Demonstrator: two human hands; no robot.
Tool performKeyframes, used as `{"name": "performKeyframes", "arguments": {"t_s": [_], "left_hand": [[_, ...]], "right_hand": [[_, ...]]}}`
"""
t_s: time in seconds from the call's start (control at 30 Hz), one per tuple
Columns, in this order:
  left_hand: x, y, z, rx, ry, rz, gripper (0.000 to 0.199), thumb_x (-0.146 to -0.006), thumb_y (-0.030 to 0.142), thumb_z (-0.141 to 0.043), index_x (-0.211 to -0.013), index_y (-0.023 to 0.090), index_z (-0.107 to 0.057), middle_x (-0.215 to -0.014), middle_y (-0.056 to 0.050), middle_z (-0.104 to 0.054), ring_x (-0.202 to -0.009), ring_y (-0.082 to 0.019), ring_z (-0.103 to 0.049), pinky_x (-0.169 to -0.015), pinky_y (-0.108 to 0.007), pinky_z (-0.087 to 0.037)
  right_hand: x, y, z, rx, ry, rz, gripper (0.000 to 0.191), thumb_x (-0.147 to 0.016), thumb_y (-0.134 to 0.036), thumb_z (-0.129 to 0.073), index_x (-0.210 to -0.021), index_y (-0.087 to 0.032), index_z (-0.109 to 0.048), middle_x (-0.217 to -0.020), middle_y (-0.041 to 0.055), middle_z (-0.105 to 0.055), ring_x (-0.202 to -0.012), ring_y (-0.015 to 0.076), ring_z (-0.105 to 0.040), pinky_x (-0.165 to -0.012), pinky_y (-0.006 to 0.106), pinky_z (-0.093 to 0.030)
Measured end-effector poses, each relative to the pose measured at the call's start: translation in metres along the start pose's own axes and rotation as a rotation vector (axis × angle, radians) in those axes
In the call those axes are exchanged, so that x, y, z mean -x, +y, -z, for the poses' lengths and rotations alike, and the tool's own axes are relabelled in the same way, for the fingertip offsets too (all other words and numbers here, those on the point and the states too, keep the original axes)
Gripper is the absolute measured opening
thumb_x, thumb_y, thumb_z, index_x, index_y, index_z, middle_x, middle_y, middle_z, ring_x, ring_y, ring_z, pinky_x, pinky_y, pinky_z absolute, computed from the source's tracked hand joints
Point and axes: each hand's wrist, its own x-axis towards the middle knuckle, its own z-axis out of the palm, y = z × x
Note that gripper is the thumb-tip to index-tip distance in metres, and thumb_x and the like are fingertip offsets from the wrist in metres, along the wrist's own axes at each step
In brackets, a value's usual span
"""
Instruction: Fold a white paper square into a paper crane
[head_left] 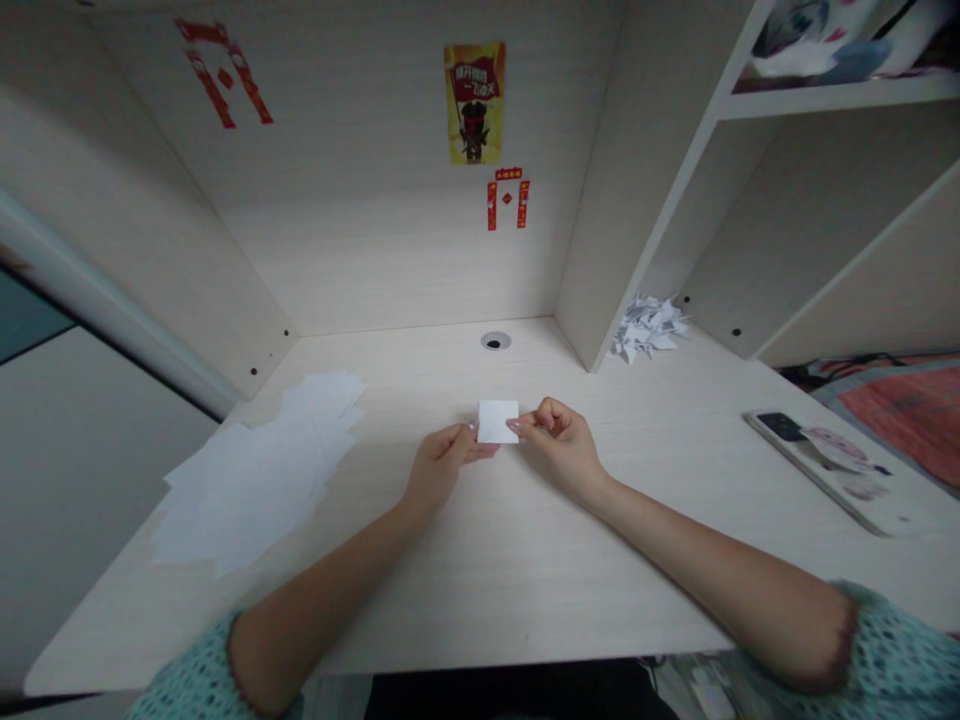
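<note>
A small white square of paper (495, 421) is in both hands over the desk (525, 600), on the person's side of the round hole (496, 341) and nearly in line with it; whether it touches the desk, I cannot tell. The left hand (444, 455) has its left edge lightly gripped, thumb on top, fingers stretched beneath. The right hand (564, 435) pinches its right edge with thumb and forefinger, the other fingers curled in. Overlapping white sheets (255, 480) lie left of the hole and nearer the person. Paper scraps (649, 325) are heaped right of the hole, beyond an upright panel (660, 170). A phone (840, 472) lies farther right of the hole, nearer the person.
</note>
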Motion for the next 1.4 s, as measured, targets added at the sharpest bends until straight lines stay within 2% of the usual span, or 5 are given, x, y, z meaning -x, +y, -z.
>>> {"name": "performKeyframes", "arguments": {"t_s": [0.27,0.43,0.53,0.83,1.4], "left_hand": [[-0.0038,-0.0005,0.002,-0.096,-0.01,0.044,0.033,-0.075,0.045,-0.061,-0.077,0.013,-0.07,-0.079,-0.01,-0.073,-0.078,-0.023,-0.069,-0.08,-0.033,-0.052],[-0.0045,-0.0001,0.0011,-0.043,-0.014,0.056,0.033,-0.075,0.043,-0.062,-0.081,0.013,-0.071,-0.08,-0.009,-0.073,-0.08,-0.022,-0.069,-0.083,-0.034,-0.051],[-0.0043,-0.0005,0.0009,-0.026,-0.025,0.041,0.032,-0.074,0.043,-0.063,-0.084,0.013,-0.072,-0.084,-0.008,-0.073,-0.084,-0.023,-0.068,-0.087,-0.035,-0.05],[-0.005,-0.0024,0.0029,0.038,-0.023,0.111,0.034,-0.075,0.043,-0.062,-0.082,0.011,-0.071,-0.081,-0.01,-0.073,-0.081,-0.022,-0.068,-0.084,-0.034,-0.051],[-0.0019,-0.0021,0.004,-0.288,0.03,-0.125,0.029,-0.077,0.044,-0.056,-0.078,0.019,-0.071,-0.078,-0.004,-0.073,-0.079,-0.023,-0.068,-0.075,-0.029,-0.047]], "right_hand": [[-0.0002,-0.0031,0.0009,0.031,0.008,-0.001,0.045,-0.067,-0.035,-0.072,-0.059,-0.022,-0.029,-0.057,-0.0036,-0.052,-0.055,0.0108,-0.046,-0.055,0.024,-0.035],[0.001,-0.0076,0.0009,0.147,-0.03,0.056,0.021,-0.07,-0.035,-0.069,-0.076,-0.02,-0.056,-0.064,-0.0014,-0.057,-0.061,0.0131,-0.052,-0.062,0.026,-0.041],[0.0016,-0.0074,0.0011,0.183,-0.061,0.062,0.025,-0.069,-0.033,-0.071,-0.089,-0.02,-0.064,-0.068,-0.0003,-0.061,-0.066,0.0138,-0.055,-0.068,0.028,-0.043],[-0.0005,-0.0033,0.0011,0.105,-0.019,-0.083,0.026,-0.062,-0.039,-0.075,-0.073,-0.016,-0.068,-0.068,0.0047,-0.069,-0.061,0.0151,-0.06,-0.059,0.027,-0.045],[0.0027,-0.0038,0.002,0.123,0.009,-0.073,0.024,-0.066,-0.039,-0.073,-0.074,-0.016,-0.07,-0.068,0.0056,-0.069,-0.059,0.0149,-0.059,-0.054,0.025,-0.043]]}}
